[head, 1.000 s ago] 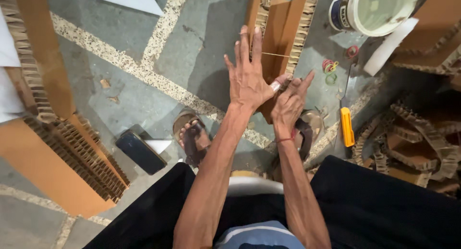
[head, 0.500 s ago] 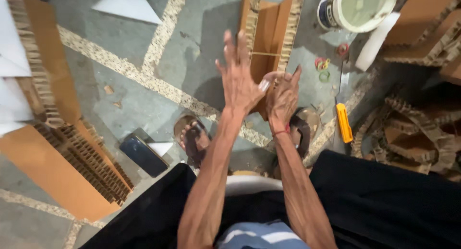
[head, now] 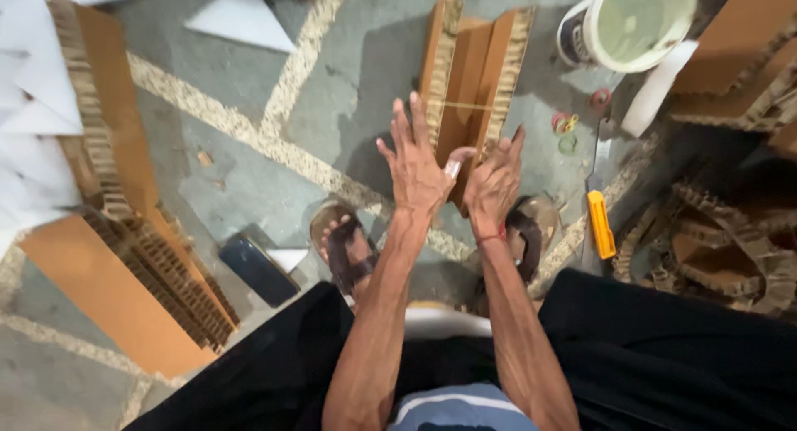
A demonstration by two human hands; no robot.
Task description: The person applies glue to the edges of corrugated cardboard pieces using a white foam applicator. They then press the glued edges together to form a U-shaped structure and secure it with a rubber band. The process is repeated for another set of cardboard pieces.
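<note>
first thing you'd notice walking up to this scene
Two bare hands raised together at centre: the left hand with fingers spread, the right hand close beside it. Just beyond them on the floor lies a brown honeycomb cardboard piece. A white bucket sits at top right, and a yellow utility knife lies right of the hands.

Left hand [head: 419, 169] splayed; right hand [head: 494, 182] half-curled
</note>
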